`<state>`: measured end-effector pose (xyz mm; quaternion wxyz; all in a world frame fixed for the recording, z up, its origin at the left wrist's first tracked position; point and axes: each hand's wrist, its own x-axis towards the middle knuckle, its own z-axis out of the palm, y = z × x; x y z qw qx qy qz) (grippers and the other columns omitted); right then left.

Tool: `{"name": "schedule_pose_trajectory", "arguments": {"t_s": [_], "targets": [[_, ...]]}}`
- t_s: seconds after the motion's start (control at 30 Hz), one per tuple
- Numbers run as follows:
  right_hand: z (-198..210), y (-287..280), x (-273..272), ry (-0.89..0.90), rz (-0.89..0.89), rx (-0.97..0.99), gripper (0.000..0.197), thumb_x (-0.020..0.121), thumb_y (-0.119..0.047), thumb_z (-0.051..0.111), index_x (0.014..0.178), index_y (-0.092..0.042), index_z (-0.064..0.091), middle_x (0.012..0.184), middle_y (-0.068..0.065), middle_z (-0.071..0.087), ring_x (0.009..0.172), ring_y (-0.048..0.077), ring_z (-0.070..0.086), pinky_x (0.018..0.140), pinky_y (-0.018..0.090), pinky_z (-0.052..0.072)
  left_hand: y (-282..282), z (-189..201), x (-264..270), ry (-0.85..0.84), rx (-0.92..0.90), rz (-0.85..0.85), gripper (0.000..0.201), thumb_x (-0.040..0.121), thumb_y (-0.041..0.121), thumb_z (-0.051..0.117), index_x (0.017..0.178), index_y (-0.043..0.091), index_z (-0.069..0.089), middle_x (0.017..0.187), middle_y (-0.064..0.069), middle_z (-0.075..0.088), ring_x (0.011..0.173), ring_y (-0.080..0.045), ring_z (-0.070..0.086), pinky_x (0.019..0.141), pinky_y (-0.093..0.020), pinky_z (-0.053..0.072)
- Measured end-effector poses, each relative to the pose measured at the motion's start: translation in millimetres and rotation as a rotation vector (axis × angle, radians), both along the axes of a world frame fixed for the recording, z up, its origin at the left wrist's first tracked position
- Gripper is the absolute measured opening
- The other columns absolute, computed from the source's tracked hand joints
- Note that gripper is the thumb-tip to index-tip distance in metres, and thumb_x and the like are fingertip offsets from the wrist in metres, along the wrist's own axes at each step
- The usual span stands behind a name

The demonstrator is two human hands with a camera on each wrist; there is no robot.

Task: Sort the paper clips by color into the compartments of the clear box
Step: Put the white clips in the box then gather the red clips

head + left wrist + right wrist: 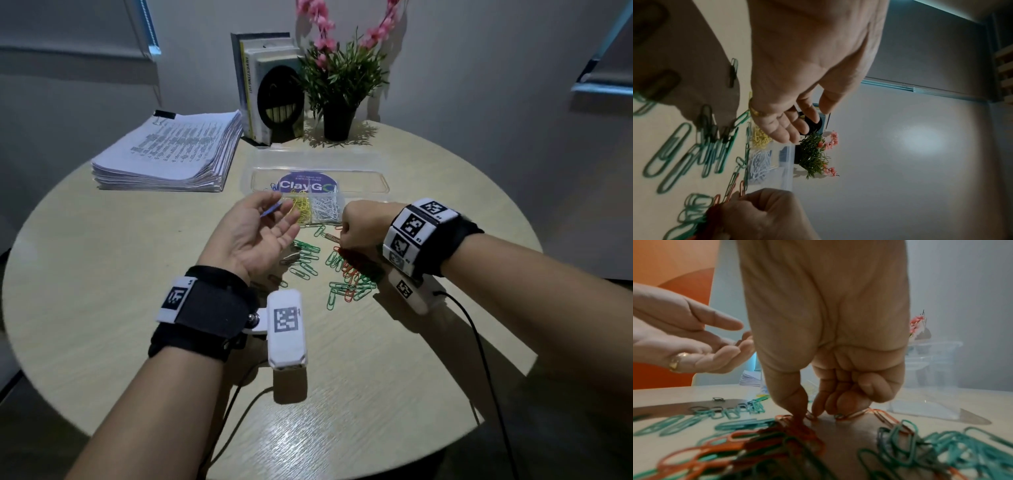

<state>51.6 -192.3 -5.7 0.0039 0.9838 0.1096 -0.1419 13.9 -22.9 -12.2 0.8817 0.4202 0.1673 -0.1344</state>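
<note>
The clear box (363,186) lies open at mid-table, holding blue clips (274,187), yellow clips (302,206) and white clips (327,209) in separate compartments. Loose green clips (305,260) and red clips (350,272) are heaped on the table in front of it. My left hand (260,229) hovers palm up with relaxed fingers, and a blue clip (271,209) lies across them. My right hand (346,240) reaches down into the heap, its thumb and forefinger (816,412) pinching a red clip (810,416) against the tabletop, the other fingers curled.
A thick paper stack (171,154) sits at the back left. Books in a black bookend (270,89) and a potted plant (339,116) stand behind the box. The box lid (318,159) lies open behind it. Black cables (479,346) trail off the round table's (102,274) front edge.
</note>
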Motion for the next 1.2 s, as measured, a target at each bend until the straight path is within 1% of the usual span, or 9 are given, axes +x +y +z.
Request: {"name": "schedule_pose_trajectory", "arguments": {"t_s": [0.13, 0.23, 0.33, 0.4, 0.5, 0.63, 0.77, 0.93, 1.2], "targets": [[0, 0, -1, 0.014, -0.006, 0.019, 0.027, 0.085, -0.025, 0.062, 0.097, -0.001, 0.067, 0.089, 0.011, 0.063, 0.078, 0.021, 0.053, 0.053, 0.025, 0.037, -9, -7, -2, 0.012, -0.038, -0.008, 0.014, 0.092, 0.017, 0.052, 0.082, 0.011, 0.057, 0.079, -0.005, 0.058, 0.077, -0.017, 0.059, 0.083, -0.028, 0.048], [3, 1, -2, -0.016, -0.016, 0.071, 0.022, 0.081, -0.019, 0.064, 0.094, -0.002, 0.07, 0.086, 0.009, 0.065, 0.076, 0.019, 0.054, 0.055, 0.022, 0.04, -14, -11, -5, 0.003, -0.055, 0.007, 0.015, 0.095, 0.017, 0.049, 0.083, 0.012, 0.057, 0.082, -0.006, 0.058, 0.08, -0.018, 0.06, 0.09, -0.031, 0.047], [15, 1, -2, -0.065, -0.026, 0.299, 0.014, 0.079, -0.01, 0.063, 0.086, -0.001, 0.071, 0.076, 0.008, 0.066, 0.065, 0.015, 0.058, 0.06, 0.025, 0.048, -21, -15, -9, -0.005, -0.058, 0.01, 0.014, 0.097, 0.017, 0.046, 0.093, 0.01, 0.057, 0.096, -0.009, 0.06, 0.108, -0.022, 0.057, 0.109, -0.036, 0.033], [24, 6, -8, -0.016, -0.026, 0.514, 0.007, 0.08, -0.006, 0.065, 0.085, -0.002, 0.069, 0.072, 0.006, 0.066, 0.059, 0.01, 0.058, 0.059, 0.022, 0.049, -28, -18, -12, -0.021, -0.083, 0.018, 0.023, 0.099, 0.018, 0.042, 0.114, 0.008, 0.055, 0.121, -0.014, 0.057, 0.127, -0.025, 0.047, 0.113, -0.038, 0.026], [30, 12, -19, 0.046, 0.021, 0.639, 0.008, 0.083, -0.012, 0.07, 0.087, -0.006, 0.069, 0.069, 0.003, 0.066, 0.056, 0.008, 0.056, 0.05, 0.017, 0.045, -34, -18, -14, -0.046, -0.176, 0.018, 0.028, 0.102, 0.022, 0.036, 0.12, 0.008, 0.052, 0.106, -0.013, 0.062, 0.101, -0.022, 0.06, 0.1, -0.036, 0.039], [24, 2, -13, 0.004, 0.004, 0.392, 0.008, 0.086, -0.01, 0.065, 0.09, -0.007, 0.07, 0.072, 0.003, 0.067, 0.062, 0.012, 0.061, 0.051, 0.017, 0.047, -31, -22, -11, 0.007, -0.301, 0.04, 0.021, 0.101, 0.018, 0.038, 0.092, 0.006, 0.052, 0.093, -0.015, 0.059, 0.095, -0.026, 0.059, 0.104, -0.04, 0.04], [12, -8, -11, 0.013, 0.067, 0.037, 0.014, 0.081, -0.018, 0.07, 0.092, -0.011, 0.075, 0.083, 0.001, 0.07, 0.073, 0.015, 0.06, 0.067, 0.027, 0.052, -24, -23, -9, 0.023, -0.258, 0.061, 0.021, 0.099, 0.017, 0.04, 0.087, 0.007, 0.052, 0.083, -0.012, 0.059, 0.08, -0.021, 0.06, 0.088, -0.033, 0.048], [8, -10, -10, 0.058, 0.092, -0.007, 0.014, 0.08, -0.021, 0.071, 0.091, -0.014, 0.075, 0.084, -0.002, 0.07, 0.074, 0.014, 0.06, 0.075, 0.029, 0.052, -24, -28, -6, 0.042, -0.236, 0.069, 0.021, 0.1, 0.021, 0.042, 0.087, 0.008, 0.052, 0.079, -0.011, 0.06, 0.076, -0.02, 0.06, 0.077, -0.029, 0.05], [14, -9, -9, 0.082, 0.079, 0.055, 0.008, 0.08, -0.016, 0.07, 0.077, -0.017, 0.062, 0.066, -0.007, 0.057, 0.061, 0.009, 0.051, 0.054, 0.021, 0.04, -24, -31, -5, 0.04, -0.194, 0.055, 0.021, 0.099, 0.023, 0.041, 0.087, 0.011, 0.054, 0.084, -0.009, 0.06, 0.084, -0.021, 0.06, 0.092, -0.034, 0.045]]}}
